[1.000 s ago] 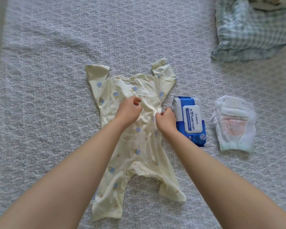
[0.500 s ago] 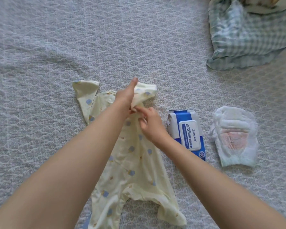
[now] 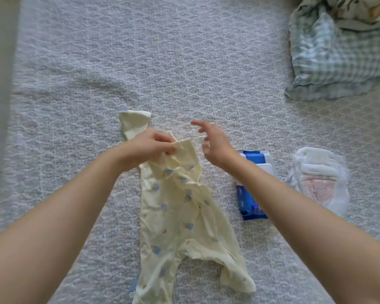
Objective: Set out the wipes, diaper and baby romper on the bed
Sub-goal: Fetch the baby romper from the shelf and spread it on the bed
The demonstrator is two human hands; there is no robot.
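Note:
A pale yellow baby romper [image 3: 180, 218] with blue spots lies lengthwise on the grey bed cover [image 3: 140, 62], its legs toward me. My left hand [image 3: 149, 148] pinches the bunched fabric at its chest, where the right sleeve is folded in. The left sleeve sticks out above that hand. My right hand [image 3: 215, 143] hovers just right of the romper, fingers spread, holding nothing. A blue pack of wipes [image 3: 253, 202] lies to the right, partly hidden by my right forearm. A white diaper [image 3: 320, 178] lies beyond the pack.
A green and white checked pillow [image 3: 338, 53] lies at the top right of the bed, with crumpled fabric on it. The bed's left edge [image 3: 2, 106] runs down the left side of the view.
My left hand has drawn the romper's right sleeve and upper front over toward the middle. My right hand let go of the cloth and lifted away, fingers spreading.

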